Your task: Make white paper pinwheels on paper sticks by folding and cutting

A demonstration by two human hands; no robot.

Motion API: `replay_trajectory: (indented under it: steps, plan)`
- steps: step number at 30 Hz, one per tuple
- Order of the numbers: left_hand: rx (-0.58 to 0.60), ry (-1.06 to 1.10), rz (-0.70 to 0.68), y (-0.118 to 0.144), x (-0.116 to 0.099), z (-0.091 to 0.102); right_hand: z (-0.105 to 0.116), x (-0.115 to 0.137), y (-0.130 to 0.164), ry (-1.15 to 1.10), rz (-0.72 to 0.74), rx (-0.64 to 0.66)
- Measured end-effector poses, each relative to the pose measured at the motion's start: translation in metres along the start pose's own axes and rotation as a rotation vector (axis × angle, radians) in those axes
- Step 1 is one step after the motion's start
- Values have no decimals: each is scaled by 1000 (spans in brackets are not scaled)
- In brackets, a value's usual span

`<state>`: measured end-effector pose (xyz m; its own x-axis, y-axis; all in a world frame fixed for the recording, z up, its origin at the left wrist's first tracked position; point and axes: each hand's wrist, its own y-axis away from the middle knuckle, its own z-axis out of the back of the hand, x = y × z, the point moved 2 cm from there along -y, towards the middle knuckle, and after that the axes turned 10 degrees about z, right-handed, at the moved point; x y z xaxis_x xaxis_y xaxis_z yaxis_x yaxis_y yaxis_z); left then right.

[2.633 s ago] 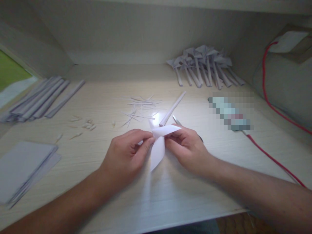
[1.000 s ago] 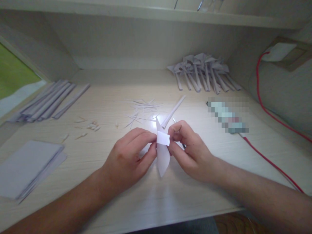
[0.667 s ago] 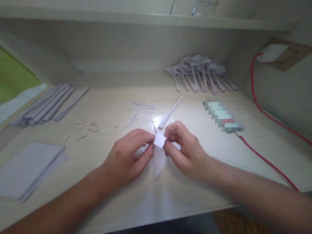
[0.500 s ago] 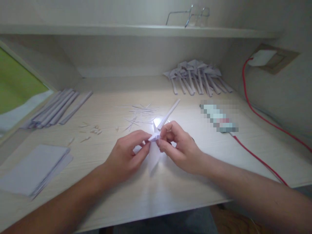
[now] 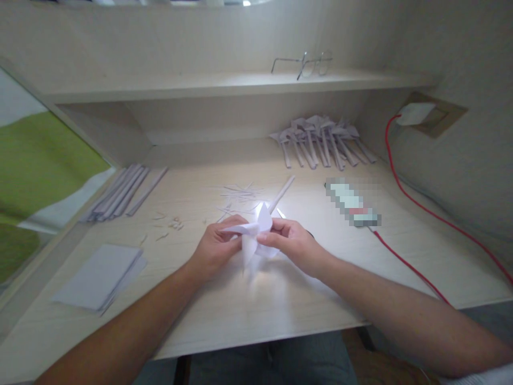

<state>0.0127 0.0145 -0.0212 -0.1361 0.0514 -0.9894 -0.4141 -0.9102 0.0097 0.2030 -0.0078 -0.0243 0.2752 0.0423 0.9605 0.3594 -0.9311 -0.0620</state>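
The left hand and right hand both pinch the folded white paper just above the table, now spread into several pointed flaps rather than one narrow fold. A rolled paper stick lies just beyond.

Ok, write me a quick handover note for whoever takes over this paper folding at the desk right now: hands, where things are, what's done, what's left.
Left hand and right hand both pinch one white folded paper piece just above the desk.
A loose rolled paper stick lies just beyond the hands, next to thin paper trimmings.
Done: a pile of finished stick-mounted pieces at the back right.
Left: the piece in hand is still unmounted; more rolled sticks wait at the left, and a stack of flat sheets at the front left.
A red cable crosses the right side.
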Motion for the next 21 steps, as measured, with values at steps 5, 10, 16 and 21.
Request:
replay_trajectory:
  steps: [5, 10, 16, 21]
  plan:
    - [-22, -86, -166, -1, -1, 0, 0, -5, 1, -85, -120, -64]
    - [-89, -119, -214, 2, -9, -4, -1, -2, 1, -18, -112, -93]
    - [-110, -136, -259, 6, -12, -5, -2, -4, 1, 2, -84, -121]
    - [-109, -163, -233, 11, -11, -8, 1, -16, 0, 42, -107, -133]
